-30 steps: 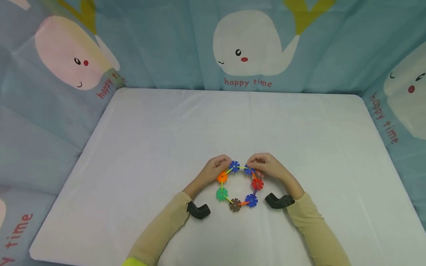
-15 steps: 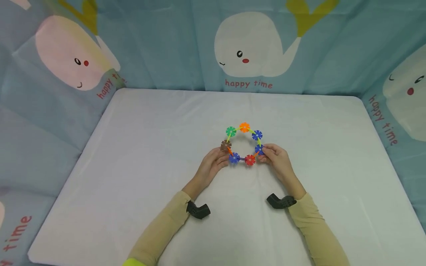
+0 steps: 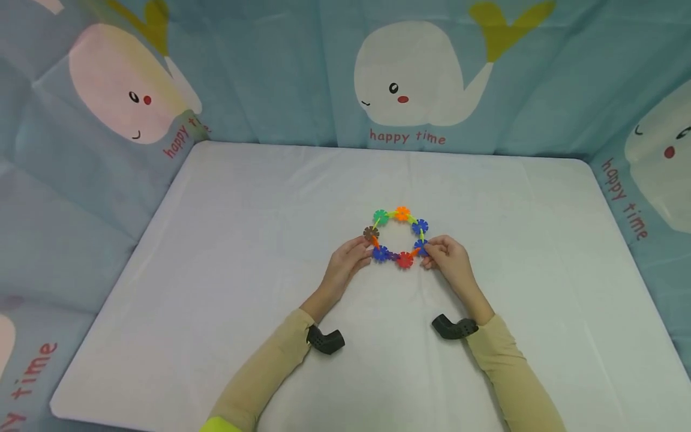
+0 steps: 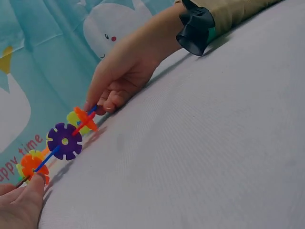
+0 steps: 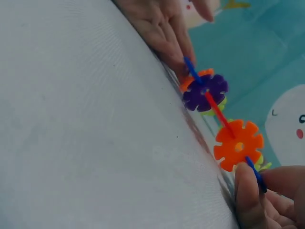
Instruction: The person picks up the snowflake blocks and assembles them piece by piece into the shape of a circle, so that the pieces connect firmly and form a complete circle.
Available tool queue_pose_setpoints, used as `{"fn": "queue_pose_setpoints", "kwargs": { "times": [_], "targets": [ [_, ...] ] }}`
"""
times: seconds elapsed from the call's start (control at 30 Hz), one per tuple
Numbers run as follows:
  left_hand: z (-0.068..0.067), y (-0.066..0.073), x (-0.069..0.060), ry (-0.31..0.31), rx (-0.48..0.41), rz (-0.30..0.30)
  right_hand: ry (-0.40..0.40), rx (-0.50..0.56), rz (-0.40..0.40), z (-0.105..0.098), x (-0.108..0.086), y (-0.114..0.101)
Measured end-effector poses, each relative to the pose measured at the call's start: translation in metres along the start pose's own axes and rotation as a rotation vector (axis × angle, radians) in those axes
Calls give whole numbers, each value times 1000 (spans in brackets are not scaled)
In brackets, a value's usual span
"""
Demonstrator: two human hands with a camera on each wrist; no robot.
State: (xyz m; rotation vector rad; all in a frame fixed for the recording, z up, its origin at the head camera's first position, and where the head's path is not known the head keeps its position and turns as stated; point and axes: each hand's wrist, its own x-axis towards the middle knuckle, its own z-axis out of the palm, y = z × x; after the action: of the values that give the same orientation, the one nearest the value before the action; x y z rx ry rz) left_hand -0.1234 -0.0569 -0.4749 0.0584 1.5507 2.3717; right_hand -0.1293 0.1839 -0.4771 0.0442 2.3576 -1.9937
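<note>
A ring of linked plastic snowflake discs (image 3: 405,260), in several colours, is in front of me with both hands at its near sides. My left hand (image 3: 342,261) touches its left side by the brown disc, fingers fairly straight; in the right wrist view one digit of this hand stands apart from the ring. My right hand (image 3: 450,255) pinches the blue disc (image 3: 421,246) at the ring's right between thumb and finger. The right wrist view shows that pinch near, with an orange disc (image 5: 238,146) beside it. Part of the left fingers' contact is hidden.
A white-covered table (image 3: 259,210) lies under the hands. Blue cloth (image 3: 281,84) printed with whales rises behind it and at both sides. Black curved wrist devices sit on the left sleeve (image 3: 270,366) and the right sleeve (image 3: 504,360).
The ring has turned and moved away from me since a second ago, with brown now at left and orange at the far side. Over the last half second it shifts only slightly.
</note>
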Motion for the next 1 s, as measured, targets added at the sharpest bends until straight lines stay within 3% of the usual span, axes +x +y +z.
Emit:
{"fn": "queue_pose_setpoints", "kwargs": {
  "times": [0.07, 0.13, 0.2, 0.27, 0.37, 0.47, 0.53, 0.63, 0.8, 1.0],
  "targets": [
    [-4, 3, 3, -22, 74, 0, 72, -122, -104, -1, 3, -2],
    [-14, 11, 7, -70, 226, -12, 185, -262, -247, -5, 6, -6],
    [-25, 25, 9, -112, 511, 26, 300, -406, -383, -13, 8, -11],
    [-37, 42, 8, -125, 888, 109, 353, -567, -450, -24, 8, -19],
    [-47, 64, 3, 30, 1470, 236, 260, -811, -378, -42, 6, -30],
    [-54, 76, -1, 191, 1771, 201, 124, -991, -292, -48, 8, -36],
    [-59, 78, -3, 263, 1848, 138, 66, -1030, -275, -46, 10, -35],
    [-65, 76, -3, 308, 1862, 92, 43, -1041, -276, -41, 12, -32],
    [-67, 71, 2, 292, 1821, 112, 58, -1044, -263, -40, 12, -30],
    [-64, 64, 5, 254, 1791, 83, 16, -1009, -245, -37, 12, -30]
  ]
}}
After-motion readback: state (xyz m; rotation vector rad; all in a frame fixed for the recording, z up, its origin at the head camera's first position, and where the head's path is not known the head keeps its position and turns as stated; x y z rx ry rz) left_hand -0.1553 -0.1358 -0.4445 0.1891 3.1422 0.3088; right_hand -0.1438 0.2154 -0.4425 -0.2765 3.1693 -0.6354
